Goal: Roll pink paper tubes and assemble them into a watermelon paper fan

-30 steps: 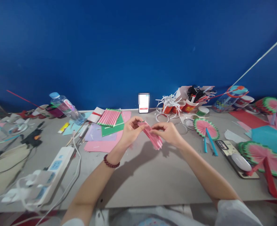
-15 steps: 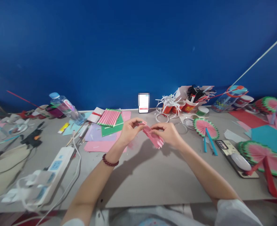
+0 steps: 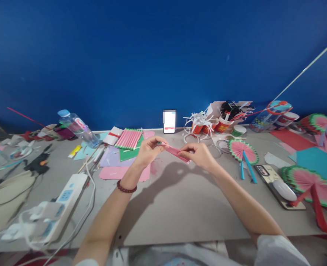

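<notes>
A narrow pleated strip of pink paper [image 3: 175,152] stretches between my two hands above the desk. My left hand [image 3: 151,149] pinches its upper left end, where a bit of green shows at the fingertips. My right hand [image 3: 198,155] grips the lower right end between thumb and fingers. Behind my left hand, a pleated pink paper with green edges [image 3: 129,138] lies on a green sheet [image 3: 132,150]. Right of my right hand rests a round pink and green paper fan [image 3: 243,151] with blue handles.
A lit phone [image 3: 169,122] leans against the blue wall. On the left are a water bottle [image 3: 78,127], a power strip [image 3: 66,199] with cables and a glue gun [image 3: 40,160]. To the right are cups [image 3: 222,125], a phone under a white mouse [image 3: 284,190], and more fans [image 3: 309,184].
The pink paper has turned from showing a wider pleated face to a narrow edge, and its lower right end has risen. My left forearm has shifted slightly left.
</notes>
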Motion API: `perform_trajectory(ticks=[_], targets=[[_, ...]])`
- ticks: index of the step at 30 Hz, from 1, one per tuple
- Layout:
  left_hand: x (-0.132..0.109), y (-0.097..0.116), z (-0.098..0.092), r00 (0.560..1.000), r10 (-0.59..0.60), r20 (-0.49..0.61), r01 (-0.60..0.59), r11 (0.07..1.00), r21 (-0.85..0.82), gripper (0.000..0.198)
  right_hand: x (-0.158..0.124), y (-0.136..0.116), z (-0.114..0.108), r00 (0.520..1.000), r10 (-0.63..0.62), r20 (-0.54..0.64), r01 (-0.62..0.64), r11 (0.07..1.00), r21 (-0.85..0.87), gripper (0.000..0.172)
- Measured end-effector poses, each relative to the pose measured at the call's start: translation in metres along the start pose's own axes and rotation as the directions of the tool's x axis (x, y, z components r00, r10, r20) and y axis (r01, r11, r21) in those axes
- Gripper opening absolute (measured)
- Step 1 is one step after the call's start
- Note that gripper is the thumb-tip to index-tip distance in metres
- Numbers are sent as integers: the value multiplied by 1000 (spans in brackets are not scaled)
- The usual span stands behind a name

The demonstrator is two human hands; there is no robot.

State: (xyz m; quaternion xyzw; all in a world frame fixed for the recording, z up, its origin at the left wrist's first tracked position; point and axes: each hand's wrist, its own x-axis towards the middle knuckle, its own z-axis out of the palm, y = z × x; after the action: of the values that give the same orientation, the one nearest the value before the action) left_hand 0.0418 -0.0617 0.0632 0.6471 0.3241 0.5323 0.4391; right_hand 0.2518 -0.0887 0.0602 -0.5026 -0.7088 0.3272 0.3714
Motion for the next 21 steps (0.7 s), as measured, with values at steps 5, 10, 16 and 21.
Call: perform_trajectory(ticks=[5,10,16,21], targets=[[-3,10,-10,987,60,151,-111,928,357,18,-5,-7,0,998,-68,0,67,991,-115,17],[-5,12,-8,935,108,337,-289,784,550,17,-4,-5,2,993,-74,88,89,980,-179,21],[-3,5,-10,957,99,271,-245,778,579,20,2,3,-6,977,-112,180,149,967,-207,24],[-2,1,-14,966,56,251,-198,786,586,18,5,9,-6,985,-73,157,111,963,-247,24]])
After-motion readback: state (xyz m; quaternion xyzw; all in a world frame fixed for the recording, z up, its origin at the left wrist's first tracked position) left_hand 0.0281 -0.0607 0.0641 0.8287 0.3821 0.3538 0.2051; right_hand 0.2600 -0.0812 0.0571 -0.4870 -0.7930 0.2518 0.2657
